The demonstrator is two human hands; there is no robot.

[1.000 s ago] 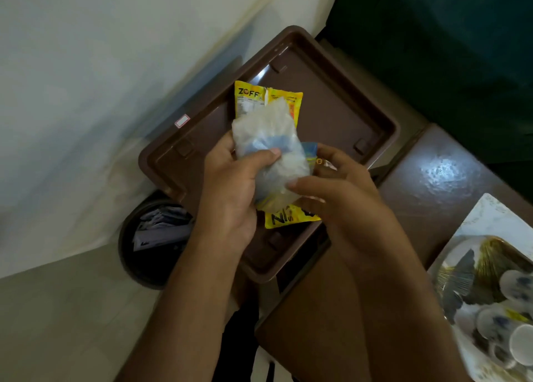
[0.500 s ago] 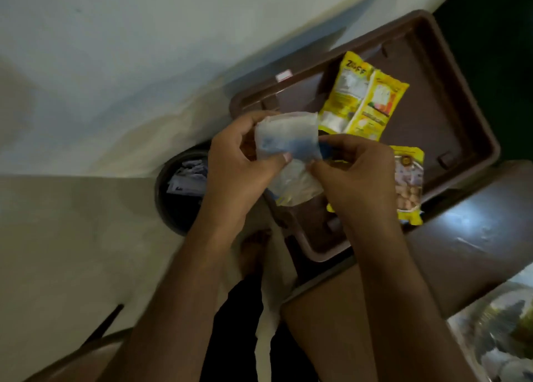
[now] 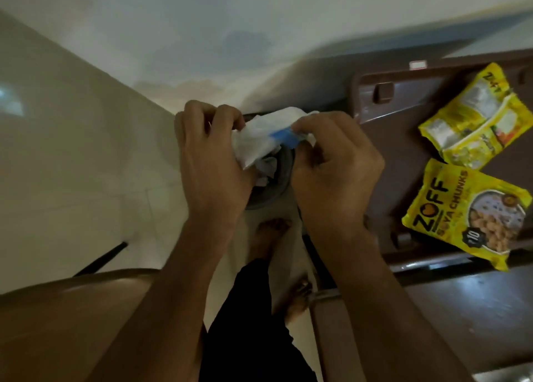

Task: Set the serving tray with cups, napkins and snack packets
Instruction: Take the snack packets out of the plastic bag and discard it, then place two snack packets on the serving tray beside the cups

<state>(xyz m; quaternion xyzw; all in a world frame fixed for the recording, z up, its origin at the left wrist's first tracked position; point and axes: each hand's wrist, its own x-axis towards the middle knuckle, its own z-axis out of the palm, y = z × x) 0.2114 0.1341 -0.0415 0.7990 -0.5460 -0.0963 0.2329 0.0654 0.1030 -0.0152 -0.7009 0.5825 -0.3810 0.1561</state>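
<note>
Two hands (image 3: 277, 162) grip napkin pack (image 3: 259, 139) | tray (image 3: 403, 139) packet (image 3: 467, 211): "ZOFF SOYA CHUNKS"

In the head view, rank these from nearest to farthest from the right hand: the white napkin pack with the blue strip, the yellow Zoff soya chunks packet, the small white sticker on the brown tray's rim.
1. White napkin pack with blue strip: pinched in the right hand, to its left.
2. Small white sticker on the brown tray: above and to the right.
3. Yellow Zoff soya chunks packet: to the right; roughly as far as the sticker, too close to call.
</note>
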